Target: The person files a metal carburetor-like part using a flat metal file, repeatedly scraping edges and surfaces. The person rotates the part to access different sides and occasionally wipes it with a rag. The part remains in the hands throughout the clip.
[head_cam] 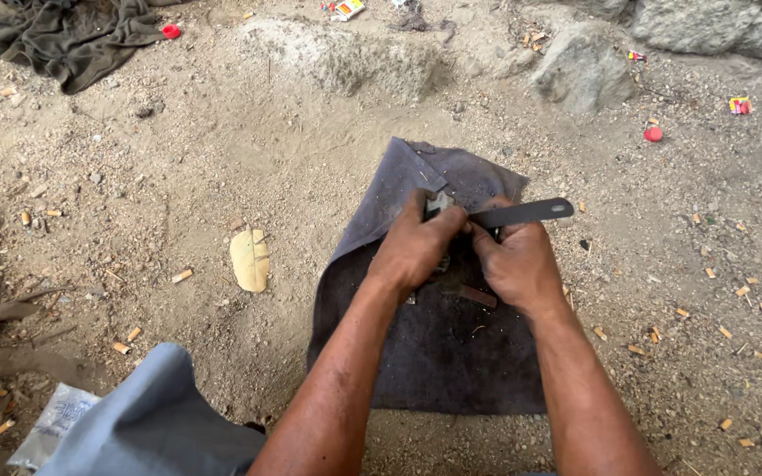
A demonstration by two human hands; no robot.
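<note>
Over a dark cloth [434,353] spread on the sandy ground [222,159], the left hand [414,249] has its fingers closed around a small grey metal part [437,204]. The right hand [519,261] grips a flat dark wrench [522,212], whose handle points right. A rusty tool [472,295] lies on the cloth beneath the hands.

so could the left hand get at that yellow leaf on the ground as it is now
Probably yes: the yellow leaf lies in the open on the dirt left of the dark cloth, nothing over it; but the left hand is now gripping a small metal part.
</note>
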